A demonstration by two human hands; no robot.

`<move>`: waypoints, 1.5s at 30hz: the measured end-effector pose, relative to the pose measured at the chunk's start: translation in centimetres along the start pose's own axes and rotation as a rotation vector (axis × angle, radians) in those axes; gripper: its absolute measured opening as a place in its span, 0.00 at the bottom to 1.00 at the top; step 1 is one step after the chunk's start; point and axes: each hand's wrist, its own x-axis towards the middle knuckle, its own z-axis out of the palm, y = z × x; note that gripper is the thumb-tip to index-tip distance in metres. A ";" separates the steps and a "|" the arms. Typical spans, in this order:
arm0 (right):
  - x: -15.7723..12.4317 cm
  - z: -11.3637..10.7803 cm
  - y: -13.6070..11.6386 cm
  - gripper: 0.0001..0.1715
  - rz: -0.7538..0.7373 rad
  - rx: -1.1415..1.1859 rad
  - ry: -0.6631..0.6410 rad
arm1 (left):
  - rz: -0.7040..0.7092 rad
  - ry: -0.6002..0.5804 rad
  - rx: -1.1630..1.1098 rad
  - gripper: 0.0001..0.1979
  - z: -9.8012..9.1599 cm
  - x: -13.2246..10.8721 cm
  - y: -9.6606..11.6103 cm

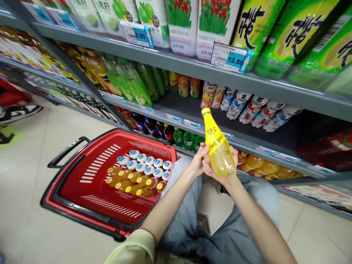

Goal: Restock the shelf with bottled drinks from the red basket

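Note:
A yellow Schweppes bottle (218, 146) with a yellow cap is held up in front of the shelves, tilted with its cap toward the upper left. My left hand (200, 159) grips it along its left side, fingers closed against the label. Around the lower part and the right side, my right hand (220, 174) is wrapped, partly hidden behind the bottle. To the left on the floor stands a red shopping basket (68, 183). Inside it are several white bottles with blue caps (149, 160) and several orange drink bottles with yellow caps (133, 177).
The middle shelf (189, 106) holds green bottles (132, 79), cans (183, 86) and small wrapped bottles (244, 104). Cartons (181, 29) line the shelf above. Dark and green soda bottles (178, 136) stand below. At the far left a person's shoe (20, 113) shows.

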 end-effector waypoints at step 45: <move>2.6 1.5 1.5 0.47 -0.627 -1.248 0.508 | 0.666 0.535 1.318 0.29 -1.0 -3.3 9.4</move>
